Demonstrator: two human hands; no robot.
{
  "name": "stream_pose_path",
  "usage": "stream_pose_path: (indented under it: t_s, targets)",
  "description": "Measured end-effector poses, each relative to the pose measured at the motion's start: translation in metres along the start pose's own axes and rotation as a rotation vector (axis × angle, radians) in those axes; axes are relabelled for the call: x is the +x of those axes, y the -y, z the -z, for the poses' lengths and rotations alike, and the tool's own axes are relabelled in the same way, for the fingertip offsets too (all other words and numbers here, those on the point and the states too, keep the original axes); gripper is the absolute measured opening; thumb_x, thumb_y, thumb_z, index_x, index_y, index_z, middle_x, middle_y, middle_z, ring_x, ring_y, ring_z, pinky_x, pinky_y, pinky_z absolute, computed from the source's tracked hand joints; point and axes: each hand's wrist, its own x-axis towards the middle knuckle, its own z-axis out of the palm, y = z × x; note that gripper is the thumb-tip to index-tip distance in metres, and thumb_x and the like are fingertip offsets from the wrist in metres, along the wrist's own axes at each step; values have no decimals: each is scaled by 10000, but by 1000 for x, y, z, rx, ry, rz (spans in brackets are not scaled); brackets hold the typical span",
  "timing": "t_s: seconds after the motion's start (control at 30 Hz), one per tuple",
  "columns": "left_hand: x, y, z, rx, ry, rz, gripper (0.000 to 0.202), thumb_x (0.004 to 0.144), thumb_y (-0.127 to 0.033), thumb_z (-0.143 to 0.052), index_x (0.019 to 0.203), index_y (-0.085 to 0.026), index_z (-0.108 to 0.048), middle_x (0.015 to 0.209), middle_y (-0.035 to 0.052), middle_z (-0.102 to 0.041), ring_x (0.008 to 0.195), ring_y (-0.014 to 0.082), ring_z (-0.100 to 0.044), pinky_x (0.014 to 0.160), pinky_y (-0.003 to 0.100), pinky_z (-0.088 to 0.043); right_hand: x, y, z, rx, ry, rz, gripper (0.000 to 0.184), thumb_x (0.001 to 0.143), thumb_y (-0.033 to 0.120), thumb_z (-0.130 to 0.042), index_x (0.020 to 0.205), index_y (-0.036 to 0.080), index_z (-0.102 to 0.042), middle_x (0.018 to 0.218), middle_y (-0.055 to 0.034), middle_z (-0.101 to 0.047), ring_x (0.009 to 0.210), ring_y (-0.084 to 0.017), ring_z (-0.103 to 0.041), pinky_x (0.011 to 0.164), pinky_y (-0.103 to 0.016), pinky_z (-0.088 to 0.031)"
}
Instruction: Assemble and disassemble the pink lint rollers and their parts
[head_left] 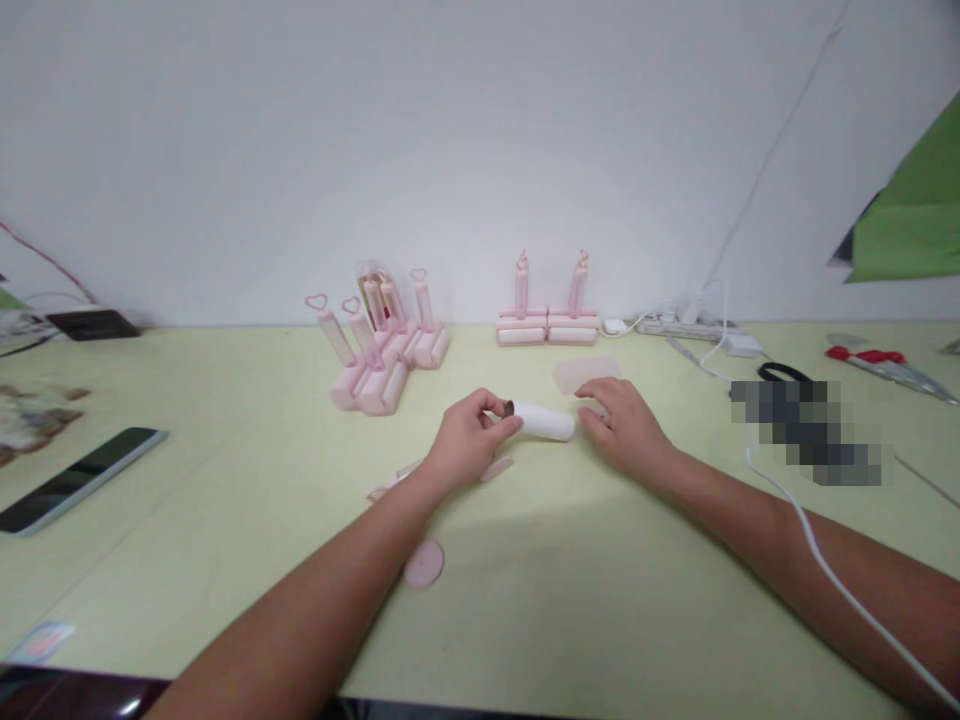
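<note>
My left hand [472, 435] grips one end of a white paper roll [546, 421], likely a lint roller refill, with a brown core showing at that end. The roll lies tilted slightly down to the right. Beside its far end is my right hand [626, 425], thumb and fingers apart; a small pale patch shows between them, too unclear to name. Behind that hand lies a translucent pink cover [586, 373]. Partly hidden by my left hand and forearm is a pink handle piece [382, 489]. A round pink disc [424, 564] lies by the left forearm.
Pink lint rollers with heart-topped handles stand at the back left [382, 385] and back centre [572, 330]. A phone [79, 482] lies far left. On the right are a power strip [686, 328], red-handled scissors [889, 368] and a white cable [817, 550] crossing my right forearm.
</note>
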Motion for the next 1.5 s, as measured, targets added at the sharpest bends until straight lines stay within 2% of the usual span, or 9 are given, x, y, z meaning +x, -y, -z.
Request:
stream_pose_path:
  t_s: [0.17, 0.33, 0.47, 0.57, 0.67, 0.8, 1.1, 1.27, 1.5]
  targets:
    - [1, 5, -4, -14, -22, -118, 281, 762, -374, -738, 803, -179, -541, 742, -20, -640, 500, 66, -451, 473, 188, -320, -11, 31, 4, 67, -24, 236, 320, 885, 268, -590, 1197, 196, -600, 1242, -124, -601, 1167, -298, -519, 1012, -470, -413]
    - [0, 2, -5, -141, 19, -221, 299, 770, -337, -734, 750, -159, -494, 1113, 82, -674, 695, 95, -563, 648, 232, -443, -9, 24, -1, 61, 7, 202, 637, 822, 364, -683, 1388, 183, -455, 1359, -151, -548, 1235, -339, -473, 1049, -526, -379]
    - [-6, -12, -4, -86, 129, -290, 225, 802, -317, -703, 831, -164, -542, 1214, 108, -645, 806, 130, -609, 697, 242, -466, -7, 21, -1, 91, 64, 148, 544, 817, 357, -692, 1310, 199, -525, 1210, -127, -643, 1089, -330, -541, 957, -496, -429]
    - [-13, -35, 6, 95, 173, -298, 295, 818, -342, -671, 1066, -204, -593, 1362, 105, -549, 903, 164, -627, 676, 244, -481, -3, 18, 3, 177, -34, 14, 447, 869, 389, -628, 1269, 214, -531, 1167, -114, -639, 1043, -298, -560, 917, -433, -448]
    - [-22, -63, 25, 352, 145, -217, 396, 806, -396, -663, 1160, -228, -608, 1137, 88, -642, 848, 196, -628, 666, 268, -471, 7, -2, 6, 257, -228, -221, 426, 917, 496, -524, 1215, 191, -532, 1107, -116, -627, 990, -276, -569, 848, -383, -462]
    - [-45, -85, 55, 638, 387, -78, 242, 785, -389, -656, 979, -250, -696, 883, 51, -679, 745, 218, -608, 627, 275, -403, 22, -50, 7, 197, -302, -496, 459, 928, 584, -432, 1074, 174, -578, 962, -100, -638, 854, -246, -565, 739, -341, -442]
    - [-121, -66, 94, 903, 578, 263, 137, 815, -372, -578, 891, -277, -641, 819, 33, -683, 729, 240, -629, 597, 283, -346, 27, -113, 1, 89, -232, -735, 475, 745, 535, -671, 1036, 173, -572, 935, -92, -668, 738, -222, -579, 653, -326, -410]
    - [-123, -62, 73, 852, 617, 190, 178, 898, -342, -458, 833, -247, -593, 784, 38, -672, 680, 214, -621, 571, 272, -364, 26, -120, 2, -60, -119, -713, 516, 756, 521, -656, 1133, 190, -534, 1051, -117, -689, 857, -266, -632, 687, -341, -437]
    - [-80, -59, -19, 1033, 700, -212, 180, 774, -143, -536, 936, -175, -607, 839, 128, -687, 718, 291, -674, 589, 344, -475, 25, -117, 2, -84, -70, -711, 503, 767, 512, -652, 1136, 188, -544, 1075, -141, -701, 873, -284, -650, 719, -365, -465]
